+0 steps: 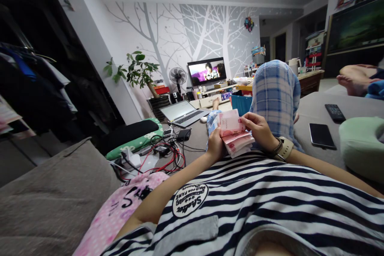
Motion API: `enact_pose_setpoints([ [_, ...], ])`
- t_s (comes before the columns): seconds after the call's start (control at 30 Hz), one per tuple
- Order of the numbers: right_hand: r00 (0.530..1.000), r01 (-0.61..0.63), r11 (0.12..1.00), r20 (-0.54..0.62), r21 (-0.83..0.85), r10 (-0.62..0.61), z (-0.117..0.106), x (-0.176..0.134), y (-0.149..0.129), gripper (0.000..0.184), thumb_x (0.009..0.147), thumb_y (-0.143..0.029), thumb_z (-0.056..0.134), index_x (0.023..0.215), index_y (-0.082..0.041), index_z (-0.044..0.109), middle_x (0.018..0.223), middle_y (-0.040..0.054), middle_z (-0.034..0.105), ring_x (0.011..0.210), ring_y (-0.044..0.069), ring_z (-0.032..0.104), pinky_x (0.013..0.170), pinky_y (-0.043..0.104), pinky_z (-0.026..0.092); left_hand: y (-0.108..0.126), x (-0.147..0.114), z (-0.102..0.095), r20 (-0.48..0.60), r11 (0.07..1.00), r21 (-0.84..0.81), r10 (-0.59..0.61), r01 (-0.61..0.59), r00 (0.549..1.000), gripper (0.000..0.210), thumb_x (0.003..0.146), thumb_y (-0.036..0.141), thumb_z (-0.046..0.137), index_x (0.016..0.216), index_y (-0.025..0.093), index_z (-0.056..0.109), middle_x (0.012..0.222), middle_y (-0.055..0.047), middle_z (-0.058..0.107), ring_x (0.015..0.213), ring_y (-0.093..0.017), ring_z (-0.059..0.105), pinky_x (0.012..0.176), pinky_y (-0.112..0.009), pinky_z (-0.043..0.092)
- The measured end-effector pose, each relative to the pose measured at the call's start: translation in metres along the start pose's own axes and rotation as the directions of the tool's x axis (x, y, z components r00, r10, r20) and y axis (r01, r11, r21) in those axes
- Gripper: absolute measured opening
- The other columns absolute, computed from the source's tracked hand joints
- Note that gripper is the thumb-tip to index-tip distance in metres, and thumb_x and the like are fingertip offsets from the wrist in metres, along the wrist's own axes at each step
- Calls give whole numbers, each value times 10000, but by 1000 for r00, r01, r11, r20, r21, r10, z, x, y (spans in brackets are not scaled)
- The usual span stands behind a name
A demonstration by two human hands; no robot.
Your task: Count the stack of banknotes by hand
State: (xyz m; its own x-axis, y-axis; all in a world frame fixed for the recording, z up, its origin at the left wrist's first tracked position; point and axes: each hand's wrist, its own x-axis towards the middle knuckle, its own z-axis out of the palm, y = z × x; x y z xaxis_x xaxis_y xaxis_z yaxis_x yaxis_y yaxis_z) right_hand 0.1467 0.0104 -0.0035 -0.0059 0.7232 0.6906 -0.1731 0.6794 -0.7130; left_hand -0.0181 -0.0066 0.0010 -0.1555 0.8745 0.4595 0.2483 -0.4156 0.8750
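Note:
A stack of pinkish-red banknotes [237,144] is in front of my striped shirt, close to my raised knee in blue plaid trousers [274,92]. My left hand [215,144] is closed around the stack's left side. With thumb and fingers pinched, my right hand [259,130] grips the right edge of an upper banknote [229,123], which stands up from the others. The lower notes fan out slightly towards my body. A pale watch [285,149] and a dark bracelet are on my right wrist.
Left of my legs lie an open laptop [187,114], a white mouse [203,119] and tangled cables [168,150]. A phone [322,136], a remote [335,113] and a green neck pillow [363,144] rest on the right. Another person's foot [348,82] shows beyond.

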Motion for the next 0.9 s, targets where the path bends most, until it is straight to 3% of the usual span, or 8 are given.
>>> enact_pose_setpoints([
  [0.43, 1000, 27, 999, -9, -43, -27, -1, -1, -5, 475, 758, -648, 753, 665, -202, 618, 592, -20, 533, 574, 127, 425, 555, 282, 341, 21, -8, 1, 17, 980, -186, -75, 77, 997, 357, 852, 76, 458, 555, 215, 599, 683, -44, 657, 727, -190, 605, 727, -289, 528],
  [0.9, 999, 37, 999, 7, -30, -37, -1, -3, -3, 437, 788, -607, 744, 679, -207, 608, 610, -16, 525, 582, 131, 437, 559, 282, 357, 0, 2, -2, 30, 998, -43, 50, -48, 998, 264, 797, 113, 519, 574, 237, 586, 702, -44, 683, 757, -208, 606, 763, -317, 545],
])
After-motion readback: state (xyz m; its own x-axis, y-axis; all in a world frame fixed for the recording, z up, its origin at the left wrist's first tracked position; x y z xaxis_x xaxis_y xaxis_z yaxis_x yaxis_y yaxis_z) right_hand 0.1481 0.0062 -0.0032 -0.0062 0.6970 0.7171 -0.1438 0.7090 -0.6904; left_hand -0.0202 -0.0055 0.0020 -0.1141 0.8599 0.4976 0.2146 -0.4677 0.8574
